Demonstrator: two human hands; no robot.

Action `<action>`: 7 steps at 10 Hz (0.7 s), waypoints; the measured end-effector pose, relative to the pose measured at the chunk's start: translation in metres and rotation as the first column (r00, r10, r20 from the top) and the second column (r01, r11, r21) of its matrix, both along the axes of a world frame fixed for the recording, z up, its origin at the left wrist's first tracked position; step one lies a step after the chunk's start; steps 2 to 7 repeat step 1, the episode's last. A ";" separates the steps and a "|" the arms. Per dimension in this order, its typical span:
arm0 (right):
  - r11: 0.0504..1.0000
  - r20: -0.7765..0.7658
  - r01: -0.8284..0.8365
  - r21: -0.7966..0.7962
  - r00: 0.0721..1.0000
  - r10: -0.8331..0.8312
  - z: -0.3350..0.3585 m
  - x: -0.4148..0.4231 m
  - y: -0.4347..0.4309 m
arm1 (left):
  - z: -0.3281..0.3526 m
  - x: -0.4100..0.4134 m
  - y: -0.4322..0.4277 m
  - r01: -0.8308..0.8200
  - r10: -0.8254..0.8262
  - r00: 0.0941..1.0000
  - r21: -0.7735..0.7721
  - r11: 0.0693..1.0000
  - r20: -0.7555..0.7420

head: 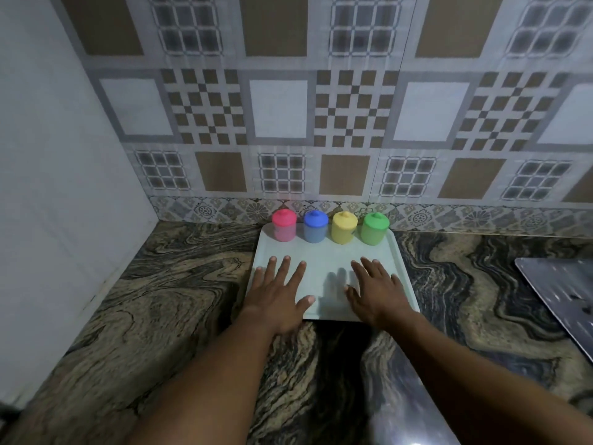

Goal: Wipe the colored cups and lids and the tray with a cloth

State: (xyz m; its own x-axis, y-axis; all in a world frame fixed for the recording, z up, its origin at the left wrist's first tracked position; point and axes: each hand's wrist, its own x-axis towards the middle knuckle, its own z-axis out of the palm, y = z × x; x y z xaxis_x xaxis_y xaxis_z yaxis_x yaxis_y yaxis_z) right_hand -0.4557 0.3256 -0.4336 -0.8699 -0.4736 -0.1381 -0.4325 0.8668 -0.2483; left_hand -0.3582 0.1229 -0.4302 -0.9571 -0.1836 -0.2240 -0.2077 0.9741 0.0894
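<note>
A pale green tray [327,255] lies on the marble counter against the tiled wall. Along its far edge stand lidded cups in a row: pink [284,225], blue [315,226], yellow [344,227] and green [374,228]. My left hand [278,292] hovers palm down over the tray's near left part, fingers spread, holding nothing. Over the near right part my right hand [375,290] is spread the same way, also with nothing in it. No cloth is in view.
The dark swirled marble counter [167,300] runs from the white side wall [48,187] on the left to the right. A grey metal sheet or board [564,293] lies at the right edge. The patterned tile wall is just behind the cups.
</note>
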 end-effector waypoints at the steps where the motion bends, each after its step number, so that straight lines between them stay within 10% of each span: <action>1: 0.996 -0.084 -0.066 -0.057 0.995 0.061 0.068 -0.008 -0.009 | 0.062 -0.013 0.004 0.004 -0.003 0.996 0.011 1.000 -0.087; 7: 0.996 -0.084 -0.066 -0.057 0.995 0.061 0.068 -0.008 -0.009 | 0.062 -0.013 0.004 0.004 -0.003 0.996 0.011 1.000 -0.087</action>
